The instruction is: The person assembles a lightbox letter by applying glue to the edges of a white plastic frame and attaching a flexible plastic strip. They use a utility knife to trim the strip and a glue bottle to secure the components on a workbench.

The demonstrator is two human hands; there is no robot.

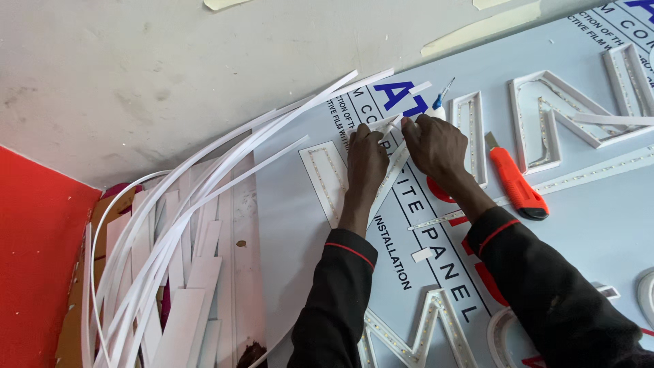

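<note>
The left hand [366, 153] is laid flat, fingers together and stretched out, pressing on a white plastic strip [390, 174] that runs slantwise under it across the pale panel [599, 232]. Nothing is gripped by it; the strip is only held down. The right hand [436, 144] is set just beside it, fingers curled, and a small glue tube [439, 105] with a blue nozzle is pinched at the fingertips [409, 125], its tip pointing up and away. The strip's upper end is met by those fingertips. An orange cutter [516, 182] is laid near the right wrist, apart from it. White letter shells [545, 119] are seen beyond the right fingers. A bundle of long white strips [204, 177] is fanned out well apart from the left hand.
</note>
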